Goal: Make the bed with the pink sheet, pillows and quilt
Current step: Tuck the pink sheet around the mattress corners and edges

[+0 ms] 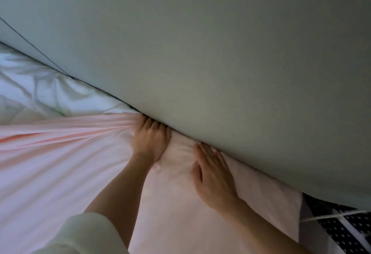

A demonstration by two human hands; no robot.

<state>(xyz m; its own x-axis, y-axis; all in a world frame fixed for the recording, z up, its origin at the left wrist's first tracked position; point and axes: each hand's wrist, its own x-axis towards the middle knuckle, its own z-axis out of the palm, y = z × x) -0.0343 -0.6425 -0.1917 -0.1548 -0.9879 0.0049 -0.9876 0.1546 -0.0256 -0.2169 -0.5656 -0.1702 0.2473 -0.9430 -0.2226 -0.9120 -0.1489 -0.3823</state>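
The pink sheet (pixel 66 173) lies spread over the mattress and runs up to the grey wall. My left hand (pixel 151 139) presses the sheet's edge down at the gap between mattress and wall, its fingertips hidden in the gap. Folds of sheet fan out to the left from this hand. My right hand (pixel 213 175) lies flat on the sheet just to the right, fingers straight and reaching to the wall. A white crumpled quilt (pixel 40 91) lies at the far left against the wall. No pillow is in view.
The grey wall (pixel 220 42) fills the upper part of the view, close ahead. At the lower right, past the sheet's edge, shows a dark dotted fabric with white stripes (pixel 339 227). A thin dark cord (pixel 36 49) runs along the wall at the left.
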